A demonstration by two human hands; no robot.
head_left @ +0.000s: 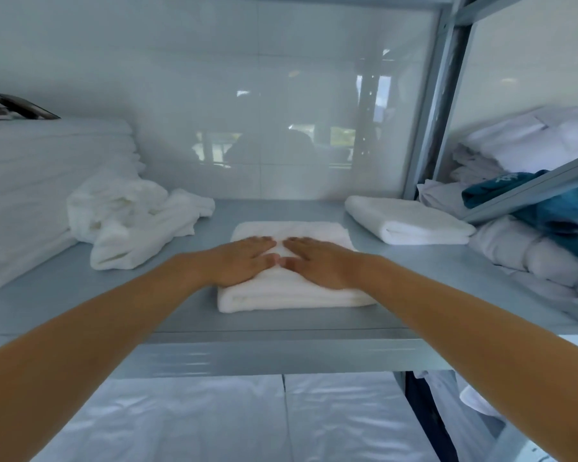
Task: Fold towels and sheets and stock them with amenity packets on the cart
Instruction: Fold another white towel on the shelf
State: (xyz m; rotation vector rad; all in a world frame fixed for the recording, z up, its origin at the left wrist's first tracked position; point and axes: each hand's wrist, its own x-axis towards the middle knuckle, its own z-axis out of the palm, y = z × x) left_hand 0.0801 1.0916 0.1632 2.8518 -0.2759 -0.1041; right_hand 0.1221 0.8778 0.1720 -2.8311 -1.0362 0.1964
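Fluffy terry-cloth towel (291, 295); smooth, seemingly painted-metal shelf (114, 305); glossy wall tiles (247, 111).

No readable text anywhere; a pale mark on the teal cloth (514, 185) is illegible.

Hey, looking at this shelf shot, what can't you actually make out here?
- Head view: towel top partly covered by left hand and right hand.
- Dark object top left: cut off by the edge.
- Blue cloth: partly behind the shelf rail.
- Wall reflections: blurred.
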